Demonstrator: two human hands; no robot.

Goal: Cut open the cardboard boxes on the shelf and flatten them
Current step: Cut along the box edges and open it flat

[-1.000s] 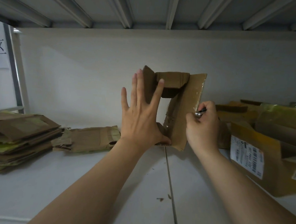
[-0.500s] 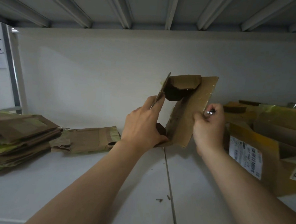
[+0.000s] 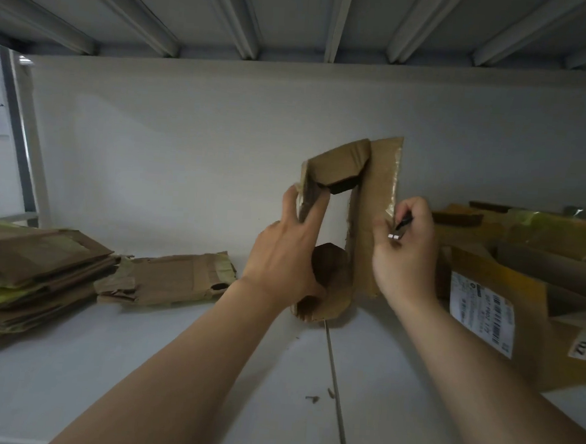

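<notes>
A small brown cardboard box (image 3: 371, 206), cut open at both ends, stands upright on the white shelf (image 3: 207, 371) so I can see through it. My left hand (image 3: 288, 252) grips its left wall, fingers on the panel's front and thumb under the lower flap. My right hand (image 3: 405, 249) holds a small dark cutter (image 3: 401, 226) against the taped right edge of the box.
A stack of flattened cardboard (image 3: 24, 274) lies at the left, with one more flattened box (image 3: 168, 277) beside it. Unflattened boxes, one with a white shipping label (image 3: 481, 315), crowd the right. The shelf above hangs low overhead.
My left hand went from a flat open palm to gripping the left wall. The box was turned more upright and squarer, and my right hand with the cutter shifted slightly along its right edge.
</notes>
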